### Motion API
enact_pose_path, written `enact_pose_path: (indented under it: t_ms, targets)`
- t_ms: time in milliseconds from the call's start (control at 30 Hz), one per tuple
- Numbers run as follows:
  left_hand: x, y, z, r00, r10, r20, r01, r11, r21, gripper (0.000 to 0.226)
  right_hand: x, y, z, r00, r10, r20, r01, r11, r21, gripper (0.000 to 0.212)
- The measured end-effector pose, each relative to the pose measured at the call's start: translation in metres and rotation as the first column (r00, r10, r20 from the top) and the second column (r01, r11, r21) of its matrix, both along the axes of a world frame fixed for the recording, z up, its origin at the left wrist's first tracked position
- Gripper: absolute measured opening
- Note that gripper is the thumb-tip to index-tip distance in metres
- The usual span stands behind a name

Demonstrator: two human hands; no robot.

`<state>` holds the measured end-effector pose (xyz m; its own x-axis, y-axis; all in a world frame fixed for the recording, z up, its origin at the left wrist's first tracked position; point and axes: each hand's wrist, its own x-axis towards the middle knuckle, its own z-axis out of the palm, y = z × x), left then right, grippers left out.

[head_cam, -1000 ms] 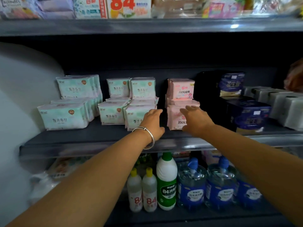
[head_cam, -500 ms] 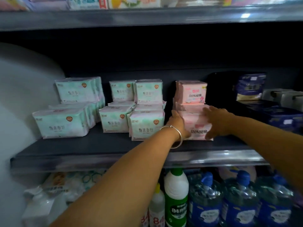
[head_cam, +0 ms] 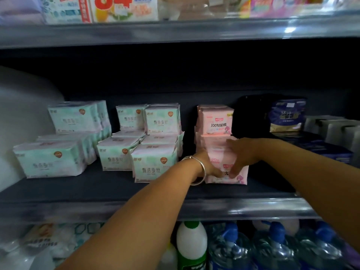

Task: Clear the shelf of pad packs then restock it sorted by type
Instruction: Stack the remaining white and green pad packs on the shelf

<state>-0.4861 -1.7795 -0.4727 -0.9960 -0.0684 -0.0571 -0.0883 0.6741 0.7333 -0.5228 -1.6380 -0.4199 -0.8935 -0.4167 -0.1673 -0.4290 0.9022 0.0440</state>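
Note:
On the dark middle shelf [head_cam: 97,188] stand pad packs. Mint green packs [head_cam: 50,162] are stacked at the left, and more mint green packs [head_cam: 153,164] fill the middle. A stack of pink packs [head_cam: 216,121] stands right of centre. Both hands are on the lower front pink pack [head_cam: 226,152]. My left hand [head_cam: 209,165], with a silver bangle on the wrist, grips its left side. My right hand [head_cam: 241,154] lies over its top and right side with fingers curled down the front. Dark blue packs [head_cam: 286,115] sit further right.
Grey boxes [head_cam: 335,129] sit at the shelf's far right. Boxes and packets [head_cam: 124,8] line the shelf above. Below stand a white and green bottle [head_cam: 191,244], blue-capped water jugs [head_cam: 276,248] and plastic-wrapped goods [head_cam: 44,242]. A pale curved surface [head_cam: 21,114] bounds the left.
Both hands reached forward from the shelf's front edge onto the lower pink pack and closed on its sides. The pack has come forward a little from the stack.

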Motion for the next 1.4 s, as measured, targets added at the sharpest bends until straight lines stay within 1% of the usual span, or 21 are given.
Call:
enact_pose_path:
  t_ms: [67, 100, 133, 233, 333, 433, 467, 533, 600, 667, 733, 767, 833, 900, 967, 1033, 1067, 1167, 1233, 1400]
  targets:
    - [-0.019, -0.002, -0.012, 1.000, 0.008, -0.011, -0.007, 1.000, 0.018, 0.119, -0.001, -0.001, -0.001, 1.000, 0.017, -0.006, -0.017, 1.000, 0.019, 0.104]
    - [-0.025, -0.003, -0.015, 1.000, 0.011, -0.010, -0.011, 1.000, 0.028, 0.120, -0.001, -0.002, -0.003, 1.000, 0.025, -0.016, -0.025, 0.999, 0.034, 0.098]
    - [-0.026, -0.003, -0.016, 1.000, 0.016, -0.002, -0.016, 0.999, 0.028, 0.117, -0.001, -0.003, -0.005, 0.999, 0.035, -0.029, -0.033, 0.998, 0.047, 0.095]
    - [-0.013, 0.000, -0.007, 1.000, -0.001, -0.004, 0.001, 0.999, 0.045, 0.088, -0.002, -0.005, -0.011, 0.997, 0.058, -0.057, -0.056, 0.997, 0.043, 0.093]
    - [-0.007, 0.001, -0.003, 1.000, 0.006, -0.024, -0.005, 0.999, 0.051, 0.083, -0.004, -0.004, -0.012, 0.997, 0.065, -0.052, -0.065, 0.998, 0.009, 0.093]
    - [-0.007, 0.001, -0.001, 1.000, 0.000, -0.014, 0.001, 0.999, 0.051, 0.071, -0.004, -0.003, -0.010, 0.997, 0.067, -0.031, -0.069, 0.996, -0.053, 0.090]
    - [-0.008, 0.000, -0.002, 1.000, -0.004, -0.006, 0.005, 0.999, 0.042, 0.071, -0.004, -0.003, -0.010, 0.997, 0.067, -0.028, -0.069, 0.995, -0.073, 0.089]
    - [-0.010, -0.001, -0.003, 1.000, -0.007, -0.014, 0.007, 1.000, 0.019, 0.085, -0.004, -0.002, -0.010, 0.998, 0.065, -0.022, -0.067, 0.992, -0.106, 0.088]
    - [-0.013, -0.001, -0.003, 1.000, 0.001, -0.011, -0.002, 1.000, -0.016, 0.098, -0.001, -0.001, -0.010, 0.998, 0.062, -0.022, -0.064, 0.991, -0.120, 0.094]
    - [-0.010, 0.002, 0.001, 1.000, 0.021, 0.006, -0.020, 0.999, -0.040, 0.103, 0.004, 0.002, -0.009, 0.997, 0.063, -0.042, -0.067, 0.992, -0.108, 0.101]
    - [-0.007, 0.006, 0.006, 0.998, 0.061, 0.013, -0.060, 0.992, -0.108, 0.113, 0.010, 0.008, -0.006, 0.995, 0.075, -0.070, -0.082, 0.991, -0.103, 0.106]
    - [-0.005, 0.008, 0.010, 0.997, 0.076, -0.013, -0.077, 0.984, -0.163, 0.118, 0.014, 0.013, -0.004, 0.994, 0.083, -0.076, -0.090, 0.990, -0.105, 0.107]
    - [0.003, 0.017, 0.020, 0.988, 0.091, -0.122, -0.125, 0.943, -0.310, 0.124, 0.024, 0.028, 0.004, 0.991, 0.097, -0.087, -0.106, 0.989, -0.103, 0.104]
    - [0.014, 0.034, 0.031, 0.973, 0.047, -0.225, -0.146, 0.884, -0.445, 0.119, 0.033, 0.048, 0.015, 0.990, 0.098, -0.101, -0.108, 0.990, -0.094, 0.106]
    - [0.023, 0.058, 0.041, 0.964, -0.041, -0.264, -0.095, 0.872, -0.480, 0.108, 0.037, 0.075, 0.025, 0.993, 0.064, -0.102, -0.075, 0.992, -0.104, 0.110]
    - [0.027, 0.085, 0.046, 0.957, -0.125, -0.260, -0.003, 0.897, -0.442, 0.100, 0.039, 0.106, 0.033, 0.995, 0.030, -0.098, -0.041, 0.992, -0.115, 0.114]
    - [0.027, 0.099, 0.047, 0.960, -0.148, -0.238, 0.041, 0.914, -0.404, 0.099, 0.040, 0.122, 0.036, 0.996, 0.012, -0.085, -0.023, 0.992, -0.126, 0.115]
    - [0.027, 0.136, 0.044, 0.973, -0.176, -0.150, 0.119, 0.936, -0.331, 0.106, 0.042, 0.167, 0.040, 0.997, -0.012, -0.072, 0.001, 0.988, -0.152, 0.107]
    - [0.023, 0.154, 0.040, 0.983, -0.140, -0.122, 0.099, 0.949, -0.300, 0.110, 0.040, 0.190, 0.039, 0.998, -0.011, -0.061, 0.001, 0.988, -0.153, 0.103]
    - [0.015, 0.180, 0.034, 0.999, 0.006, -0.052, -0.019, 0.968, -0.249, 0.121, 0.031, 0.223, 0.034, 0.999, 0.032, -0.030, -0.036, 0.987, -0.159, 0.099]
